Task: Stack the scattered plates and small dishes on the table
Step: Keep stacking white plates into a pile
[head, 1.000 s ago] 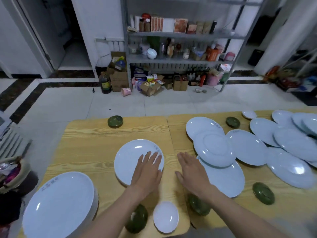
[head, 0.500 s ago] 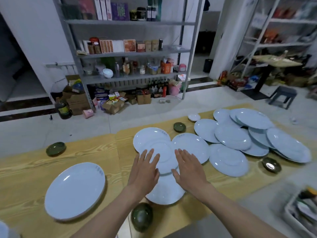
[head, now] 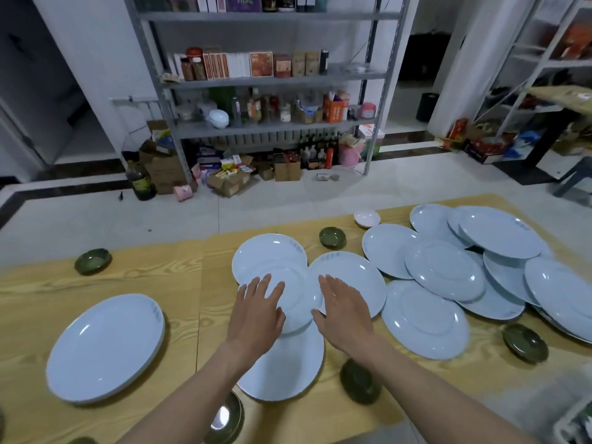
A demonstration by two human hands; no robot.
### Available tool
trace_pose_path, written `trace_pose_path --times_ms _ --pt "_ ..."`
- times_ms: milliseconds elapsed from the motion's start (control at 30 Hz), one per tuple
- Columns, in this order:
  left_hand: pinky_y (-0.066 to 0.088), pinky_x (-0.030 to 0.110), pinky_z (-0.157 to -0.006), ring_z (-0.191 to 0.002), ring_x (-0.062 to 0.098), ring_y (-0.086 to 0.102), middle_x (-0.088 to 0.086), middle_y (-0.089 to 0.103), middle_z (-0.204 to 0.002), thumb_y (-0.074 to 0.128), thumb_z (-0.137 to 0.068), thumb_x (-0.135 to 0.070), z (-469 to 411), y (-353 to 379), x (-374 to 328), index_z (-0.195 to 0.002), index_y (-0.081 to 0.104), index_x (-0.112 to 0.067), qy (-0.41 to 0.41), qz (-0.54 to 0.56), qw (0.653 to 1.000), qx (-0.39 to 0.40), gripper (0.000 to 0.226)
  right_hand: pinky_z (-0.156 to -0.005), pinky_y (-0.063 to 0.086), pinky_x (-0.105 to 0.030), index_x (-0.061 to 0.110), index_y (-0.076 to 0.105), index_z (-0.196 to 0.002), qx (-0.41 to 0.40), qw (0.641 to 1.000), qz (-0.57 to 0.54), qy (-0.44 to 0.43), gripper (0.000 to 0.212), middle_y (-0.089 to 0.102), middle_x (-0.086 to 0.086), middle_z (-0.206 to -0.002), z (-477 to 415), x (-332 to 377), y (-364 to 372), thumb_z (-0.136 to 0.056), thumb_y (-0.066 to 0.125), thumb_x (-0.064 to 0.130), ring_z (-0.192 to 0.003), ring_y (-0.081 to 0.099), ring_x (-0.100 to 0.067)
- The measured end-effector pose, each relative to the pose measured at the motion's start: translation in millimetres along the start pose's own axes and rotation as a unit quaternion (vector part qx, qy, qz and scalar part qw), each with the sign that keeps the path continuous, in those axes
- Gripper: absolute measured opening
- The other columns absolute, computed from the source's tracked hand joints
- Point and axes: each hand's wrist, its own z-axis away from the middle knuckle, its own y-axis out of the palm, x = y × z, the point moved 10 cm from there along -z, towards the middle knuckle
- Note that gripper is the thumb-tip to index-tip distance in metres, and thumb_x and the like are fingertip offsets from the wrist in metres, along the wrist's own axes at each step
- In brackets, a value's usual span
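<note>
Pale blue plates lie scattered over the wooden table point(head: 96, 283). My left hand point(head: 256, 315) and my right hand point(head: 344, 312) hover flat, fingers straight, over a small overlapping group of plates in the middle point(head: 294, 283); each holds nothing. Under the wrists lies another plate point(head: 288, 370). A single big plate point(head: 105, 347) sits at the left. Several overlapping plates point(head: 448, 274) spread to the right. Small dark green dishes lie at the far left point(head: 93, 260), far middle point(head: 332, 237), right point(head: 525, 342) and near edge point(head: 360, 381) point(head: 226, 418). A small white dish point(head: 367, 218) is at the back.
A metal shelf rack point(head: 266, 81) with jars and boxes stands beyond the table, with cardboard boxes point(head: 163, 168) and bottles on the tiled floor. A second rack and a dark table stand at the right. The table's far edge runs close to the dishes.
The view has swung right, from the left plate to the middle group. Both hands moved from the left plate area to above the overlapping middle plates and stay flat.
</note>
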Motion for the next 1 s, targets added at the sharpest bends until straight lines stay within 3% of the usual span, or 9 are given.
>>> trace_pose_path --times_ms 100,233,333,467,600,667,700,833,1000 --pt "0.052 0.048 -0.092 -0.114 0.037 0.062 0.015 0.063 -0.127 0.08 -0.071 -0.02 -18.4 26.3 22.3 -0.123 0.065 -0.016 -0.031 0.012 0.999 0.01 0.054 -0.12 0.016 -0.037 0.019 0.01 -0.158 0.021 0.999 -0.039 0.009 0.068 0.015 -0.003 -0.165 -26.8 -7.8 14.6 -0.103 0.038 0.045 -0.15 0.018 -0.022" --pt "0.035 0.041 -0.108 -0.137 0.031 0.041 0.013 0.04 -0.151 0.057 -0.093 -0.033 -36.6 72.1 62.6 -0.146 0.045 -0.022 -0.15 0.084 0.982 0.075 0.055 -0.114 0.031 -0.037 0.018 0.021 -0.156 0.064 0.982 -0.153 0.087 0.07 0.033 -0.001 -0.158 -61.2 -33.3 39.1 -0.099 0.05 0.045 -0.143 0.033 -0.023" --pt "0.036 0.038 -0.106 -0.138 0.027 0.036 0.01 0.038 -0.151 0.055 -0.094 -0.042 -39.1 105.0 98.2 -0.149 0.037 -0.026 -0.29 0.191 0.932 0.108 0.06 -0.111 0.033 -0.034 0.014 0.028 -0.154 0.102 0.941 -0.271 0.177 0.072 0.04 -0.004 -0.154 -82.7 -53.4 64.2 -0.095 0.059 0.042 -0.14 0.038 -0.025" --pt "0.046 0.039 -0.088 -0.116 0.033 0.054 0.012 0.055 -0.124 0.067 -0.082 -0.046 -31.9 138.2 129.5 -0.133 0.047 -0.02 -0.409 0.264 0.863 0.133 0.061 -0.096 0.037 -0.026 0.007 0.045 -0.141 0.128 0.895 -0.35 0.247 0.06 0.051 -0.008 -0.141 -100.0 -67.4 88.4 -0.092 0.065 0.033 -0.13 0.048 -0.025" --pt "0.045 0.035 -0.074 -0.101 0.031 0.061 0.008 0.065 -0.108 0.073 -0.078 -0.043 -26.6 154.8 138.9 -0.108 0.058 -0.011 -0.441 0.306 0.834 0.128 0.046 -0.092 0.044 -0.027 0.01 0.056 -0.13 0.144 0.878 -0.371 0.268 0.057 0.057 -0.004 -0.131 -108.8 -70.9 110.3 -0.083 0.073 0.038 -0.118 0.055 -0.021" --pt "0.043 0.033 -0.069 -0.096 0.029 0.063 0.006 0.067 -0.101 0.077 -0.075 -0.039 -25.3 154.9 141.9 -0.1 0.062 -0.01 -0.463 0.326 0.817 0.108 0.041 -0.073 0.047 -0.023 0.012 0.064 -0.099 0.13 0.869 -0.388 0.28 0.035 0.066 -0.001 -0.109 -111.8 -74.3 114.4 -0.078 0.078 0.036 -0.097 0.061 -0.017" --pt "0.042 0.032 -0.067 -0.092 0.028 0.063 0.005 0.068 -0.098 0.079 -0.074 -0.036 -23.5 154.1 142.2 -0.097 0.063 -0.01 -0.479 0.341 0.803 0.098 0.038 -0.067 0.045 -0.022 0.012 0.06 -0.089 0.125 0.862 -0.397 0.289 0.033 0.065 0.0 -0.099 -113.1 -76.6 116.5 -0.075 0.081 0.034 -0.09 0.06 -0.016" --pt "0.04 0.03 -0.061 -0.082 0.025 0.062 0.004 0.068 -0.088 0.083 -0.071 -0.027 -18.4 152.3 140.8 -0.083 0.064 -0.013 -0.505 0.366 0.778 0.079 0.027 -0.082 0.053 -0.029 0.008 0.056 -0.109 0.14 0.841 -0.411 0.322 0.074 0.061 0.002 -0.108 -111.1 -76.6 123.1 -0.054 0.091 0.044 -0.098 0.062 -0.016" --pt "0.039 0.029 -0.059 -0.076 0.023 0.06 -0.001 0.063 -0.076 0.083 -0.071 -0.023 -25.1 134.9 135.4 -0.073 0.058 -0.015 -0.494 0.367 0.786 0.056 0.026 -0.082 0.058 -0.033 0.009 0.07 -0.1 0.129 0.839 -0.422 0.318 0.054 0.071 -0.002 -0.1 -108.5 -73.4 120.2 -0.057 0.092 0.031 -0.092 0.067 -0.019"
